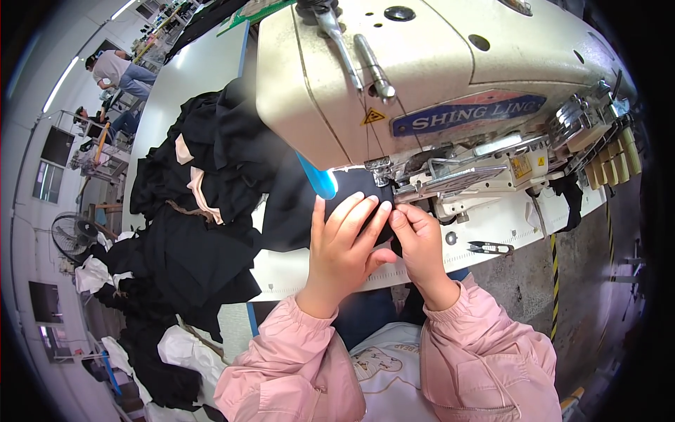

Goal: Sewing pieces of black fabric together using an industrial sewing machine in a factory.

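A piece of black fabric (287, 214) lies on the white table in front of a cream-coloured sewing machine (337, 91). Spread flat across it is my left hand (344, 246), fingers reaching toward the machine and thumb apart. My right hand (420, 243) pinches the fabric's right edge between thumb and fingers, close to the left fingertips. Just beyond both hands stands the presser foot (381, 174); the needle point cannot be made out. A blue strip-shaped part (318, 176) with a bright light beside it slants down near my left index finger.
Black cloth (218, 155) is heaped on the left, spilling over the table edge beside white cloth (186, 352). Thread snips (491, 247) lie on the table (285, 273) to the right. A fan (74, 234) and another person (119, 74) appear farther left.
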Demonstrator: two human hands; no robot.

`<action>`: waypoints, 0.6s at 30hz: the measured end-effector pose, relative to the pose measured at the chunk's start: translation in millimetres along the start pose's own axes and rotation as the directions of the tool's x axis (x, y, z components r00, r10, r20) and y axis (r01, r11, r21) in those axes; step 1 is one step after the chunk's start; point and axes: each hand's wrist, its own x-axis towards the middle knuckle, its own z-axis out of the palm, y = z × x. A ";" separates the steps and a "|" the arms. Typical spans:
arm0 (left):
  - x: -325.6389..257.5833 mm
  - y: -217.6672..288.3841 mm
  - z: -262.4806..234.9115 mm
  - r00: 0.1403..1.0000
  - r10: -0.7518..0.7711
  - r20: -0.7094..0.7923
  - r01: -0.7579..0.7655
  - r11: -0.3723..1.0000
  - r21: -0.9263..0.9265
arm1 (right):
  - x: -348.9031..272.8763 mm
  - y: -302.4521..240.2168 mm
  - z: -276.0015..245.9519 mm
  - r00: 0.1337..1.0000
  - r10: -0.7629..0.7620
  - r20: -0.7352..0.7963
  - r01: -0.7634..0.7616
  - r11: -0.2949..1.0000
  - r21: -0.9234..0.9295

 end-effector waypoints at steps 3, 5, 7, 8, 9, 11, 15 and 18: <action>-2.0 -0.1 3.3 1.000 -0.020 0.000 0.020 0.999 -0.041 | -1.0 -0.8 -1.1 1.000 0.006 -0.008 -0.007 1.000 -0.023; -2.5 -2.0 3.0 0.999 -0.032 -0.007 0.032 0.997 -0.076 | -2.5 -1.2 -3.0 0.997 0.072 -0.010 -0.071 0.997 0.031; -2.0 -4.0 2.2 0.999 -0.034 -0.013 0.033 0.995 -0.099 | -2.5 0.1 -3.4 0.998 0.060 -0.011 -0.060 0.998 0.037; -1.6 -4.7 1.8 0.999 -0.035 -0.020 0.033 0.992 -0.123 | -2.4 0.7 -3.8 0.999 0.047 -0.013 -0.046 0.998 0.043; -1.0 -5.1 0.9 0.999 -0.036 -0.020 0.033 0.992 -0.123 | -2.3 1.5 -5.7 0.999 0.047 -0.013 -0.047 0.998 0.042; 0.8 -5.2 -1.1 0.998 -0.050 -0.028 0.045 0.986 -0.159 | -1.8 2.3 -11.6 0.991 0.124 0.050 -0.130 0.980 0.150; 1.5 -6.2 -2.1 0.999 -0.042 -0.007 0.040 0.990 -0.136 | 1.4 -4.0 -16.9 0.966 0.213 0.146 -0.252 0.902 0.351; 1.8 -5.6 -1.4 0.998 -0.053 -0.021 0.048 0.984 -0.170 | 2.6 -1.8 -20.8 0.953 0.218 0.212 -0.284 0.886 0.366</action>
